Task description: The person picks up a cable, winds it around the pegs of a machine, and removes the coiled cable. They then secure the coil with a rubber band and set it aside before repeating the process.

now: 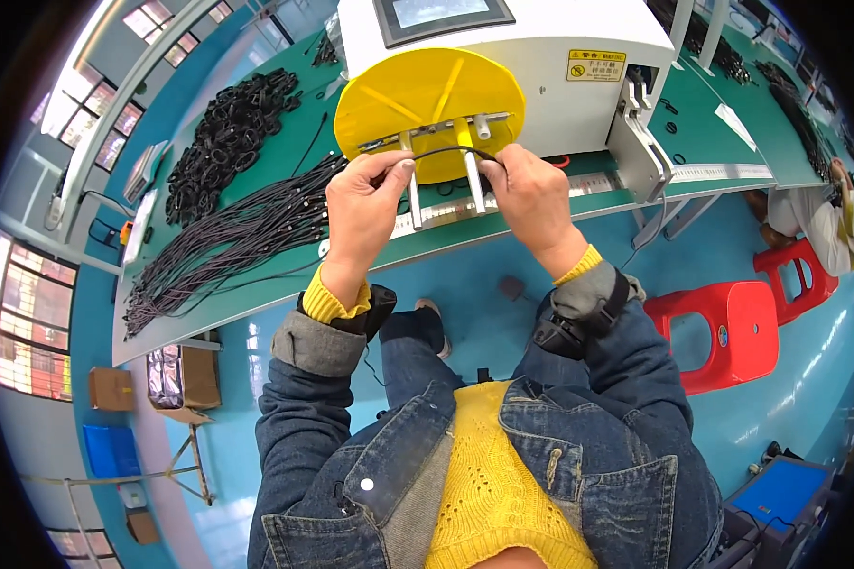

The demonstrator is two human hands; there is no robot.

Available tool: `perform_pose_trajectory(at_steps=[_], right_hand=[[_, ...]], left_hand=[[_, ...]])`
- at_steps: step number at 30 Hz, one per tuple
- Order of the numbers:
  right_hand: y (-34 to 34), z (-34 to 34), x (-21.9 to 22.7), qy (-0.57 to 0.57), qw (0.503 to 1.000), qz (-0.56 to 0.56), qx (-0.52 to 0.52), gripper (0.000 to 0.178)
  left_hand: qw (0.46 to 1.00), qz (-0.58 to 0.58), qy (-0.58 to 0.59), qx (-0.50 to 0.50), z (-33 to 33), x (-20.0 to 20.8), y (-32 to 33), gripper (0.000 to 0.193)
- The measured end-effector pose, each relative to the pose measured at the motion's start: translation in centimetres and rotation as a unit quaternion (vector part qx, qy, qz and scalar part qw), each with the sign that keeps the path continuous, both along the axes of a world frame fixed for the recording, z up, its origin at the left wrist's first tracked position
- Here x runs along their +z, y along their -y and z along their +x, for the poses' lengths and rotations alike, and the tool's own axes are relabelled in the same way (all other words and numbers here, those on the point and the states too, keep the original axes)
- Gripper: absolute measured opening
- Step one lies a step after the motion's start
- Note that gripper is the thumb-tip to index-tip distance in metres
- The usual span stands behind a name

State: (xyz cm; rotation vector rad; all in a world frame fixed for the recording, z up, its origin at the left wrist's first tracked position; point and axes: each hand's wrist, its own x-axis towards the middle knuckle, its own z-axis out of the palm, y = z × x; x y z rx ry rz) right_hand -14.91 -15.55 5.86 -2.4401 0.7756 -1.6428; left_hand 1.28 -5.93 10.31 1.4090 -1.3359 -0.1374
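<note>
A thin black cable [443, 150] bows upward between my two hands. My left hand [361, 204] pinches it between thumb and fingers, and my right hand [533, 194] pinches it on the other side. Just behind the cable stands a yellow disc [389, 100] on the front of a white winding machine [569, 114]. Two metal posts, a left post [415, 197] and a right post [474, 182], stick out from the disc toward me between my hands. The cable passes across both near their bases; whether it touches them I cannot tell.
Left on the green table [285, 308] lie a bundle of straight black cables [247, 228] and a heap of coiled ones [232, 133]. A metal ruler [593, 183] runs along the front edge. Red stools [754, 332] stand at right, near another person [816, 223]. Cardboard boxes [199, 375] sit lower left.
</note>
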Motion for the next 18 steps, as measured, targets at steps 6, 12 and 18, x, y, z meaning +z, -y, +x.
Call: perform_pose_trajectory(at_steps=[6, 12, 18], right_hand=[[2.3, 2.4, -0.6, -0.001, 0.997, 0.056, -0.046, 0.021], [0.1, -0.7, -3.3, -0.014, 0.989, 0.146, -0.020, 0.021], [-3.3, -5.9, -7.7, -0.097, 0.957, 0.271, 0.020, 0.015]], left_hand=[[0.996, 0.030, -0.087, 0.000, 0.8, 0.2, 2.1, 0.016], [0.995, 0.013, -0.095, 0.026, 1.1, -1.2, 0.9, 0.017], [0.994, -0.003, -0.106, 0.038, 1.6, -2.3, 0.1, 0.017]])
